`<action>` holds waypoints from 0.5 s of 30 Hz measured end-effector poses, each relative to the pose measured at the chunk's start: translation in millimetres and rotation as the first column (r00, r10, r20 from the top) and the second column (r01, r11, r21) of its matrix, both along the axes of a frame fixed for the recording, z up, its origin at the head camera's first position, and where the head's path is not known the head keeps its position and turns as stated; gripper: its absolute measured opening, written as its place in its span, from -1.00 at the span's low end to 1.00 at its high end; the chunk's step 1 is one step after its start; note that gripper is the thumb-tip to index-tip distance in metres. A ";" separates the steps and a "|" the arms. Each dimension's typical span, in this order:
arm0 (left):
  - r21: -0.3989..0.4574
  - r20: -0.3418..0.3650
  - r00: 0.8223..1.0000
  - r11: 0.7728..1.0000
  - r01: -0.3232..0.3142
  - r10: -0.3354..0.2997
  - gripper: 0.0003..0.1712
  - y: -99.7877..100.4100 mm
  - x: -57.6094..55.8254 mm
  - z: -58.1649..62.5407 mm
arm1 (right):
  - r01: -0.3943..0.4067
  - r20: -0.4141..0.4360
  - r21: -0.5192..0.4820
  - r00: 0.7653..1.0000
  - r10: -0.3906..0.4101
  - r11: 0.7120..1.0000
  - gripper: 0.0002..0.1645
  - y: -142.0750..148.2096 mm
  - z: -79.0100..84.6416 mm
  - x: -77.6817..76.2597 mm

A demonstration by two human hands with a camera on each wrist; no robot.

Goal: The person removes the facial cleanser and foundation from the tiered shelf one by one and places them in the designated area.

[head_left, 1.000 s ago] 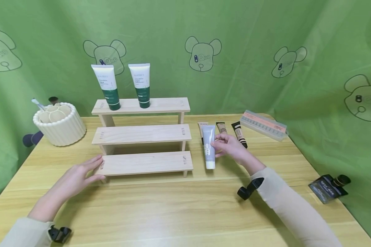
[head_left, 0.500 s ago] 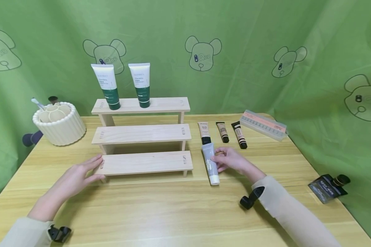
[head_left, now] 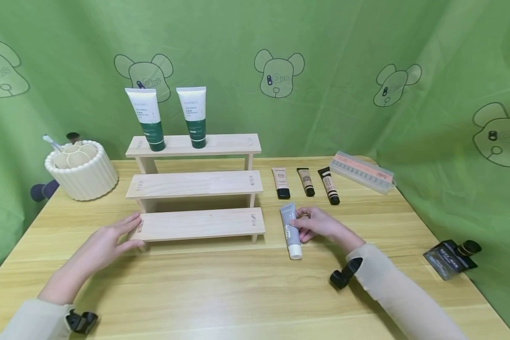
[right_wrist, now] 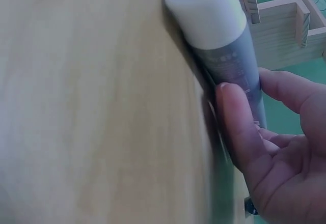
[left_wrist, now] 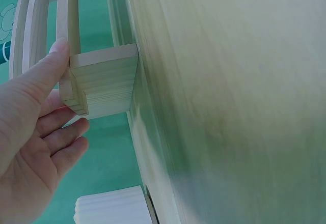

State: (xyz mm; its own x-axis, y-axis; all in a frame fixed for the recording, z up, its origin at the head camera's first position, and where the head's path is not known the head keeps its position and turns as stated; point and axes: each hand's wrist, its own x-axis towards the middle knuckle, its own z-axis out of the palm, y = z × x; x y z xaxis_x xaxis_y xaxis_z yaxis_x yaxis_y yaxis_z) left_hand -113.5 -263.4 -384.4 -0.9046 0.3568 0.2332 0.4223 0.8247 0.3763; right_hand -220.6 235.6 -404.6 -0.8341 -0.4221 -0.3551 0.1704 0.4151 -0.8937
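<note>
My right hand (head_left: 316, 224) pinches a grey-blue squeeze tube (head_left: 290, 229) with a white cap, thumb on one side and fingers on the other. The tube lies low over the table, its cap toward me; the right wrist view shows the cap (right_wrist: 206, 12) close to the wood. At the lowest step of a three-tier wooden display stand (head_left: 199, 224), my left hand (head_left: 106, 243) grips the left end. In the left wrist view the thumb (left_wrist: 58, 56) lies on the board's edge, with the index finger partly hidden behind it. Two white-and-green tubes (head_left: 146, 118) stand on the top tier.
Behind the held tube lie a BB cream tube (head_left: 281, 182), a small beige tube (head_left: 306, 181) and a striped black tube (head_left: 329, 185). A clear flat case (head_left: 362, 172) sits farther right, a dark glass bottle (head_left: 450, 257) near the right edge. At left stands a white ribbed holder (head_left: 85, 172).
My right hand has brought the grey-blue tube toward me and down to the table, uncovering the BB cream tube behind it. My left hand has stayed on the stand.
</note>
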 end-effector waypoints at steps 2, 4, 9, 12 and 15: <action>0.000 -0.001 1.000 1.000 0.000 0.000 -0.29 -0.1 0.0 0.0 | -0.008 -0.005 0.013 1.000 0.008 1.000 -0.39 0.8 0.1 -0.6; 0.000 -0.002 1.000 1.000 0.000 0.000 -0.29 -0.2 0.0 -0.2 | -0.014 -0.009 0.026 1.000 0.014 1.000 -0.41 1.0 1.4 -0.6; 0.001 -0.004 1.000 1.000 -0.002 0.002 -0.29 -0.2 -0.3 -0.7 | -0.030 -0.022 0.055 0.999 0.031 0.998 -0.43 0.9 5.8 0.4; 0.003 -0.003 1.000 1.000 -0.004 0.004 -0.29 0.1 -0.4 -0.6 | -0.037 -0.019 0.075 0.999 0.039 0.997 -0.46 1.8 7.0 0.7; 0.004 -0.009 1.000 1.000 -0.002 0.002 -0.29 0.3 -0.5 -0.5 | -0.043 -0.007 0.087 0.999 0.044 0.995 -0.49 2.8 7.5 0.4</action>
